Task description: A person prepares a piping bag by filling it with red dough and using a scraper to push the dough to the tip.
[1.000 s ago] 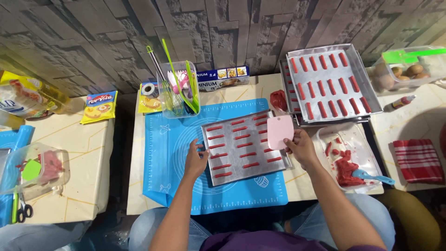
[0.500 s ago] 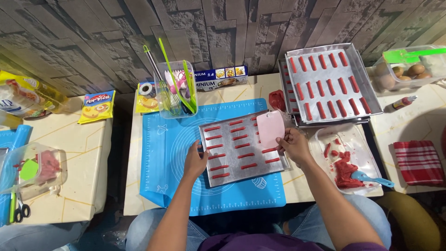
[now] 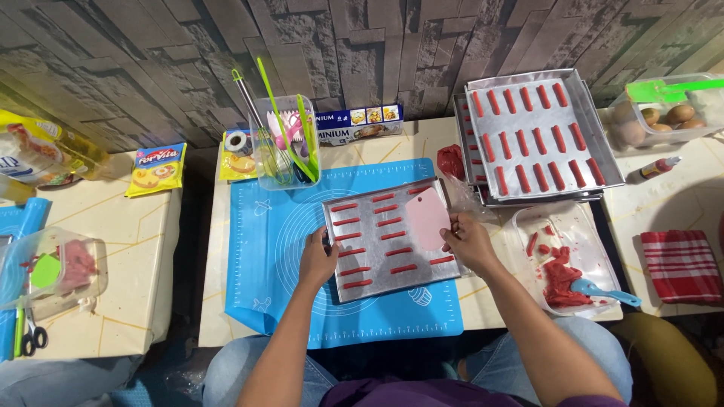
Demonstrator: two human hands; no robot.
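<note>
Metal tray [image 3: 392, 245] lies flat on blue mat, rows of red dough sticks [image 3: 354, 222] on it; pink scraper [image 3: 428, 218] over its right side.

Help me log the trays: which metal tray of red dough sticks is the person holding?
The tray on the blue mat, gripped by the left hand; the fuller tray sits untouched by the wall.

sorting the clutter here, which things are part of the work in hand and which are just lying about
In use:
left hand steadying the metal tray
right hand holding the pink scraper
red dough sticks
blue mat

Lying about:
utensil tub
eggs
striped cloth
scissors
</note>
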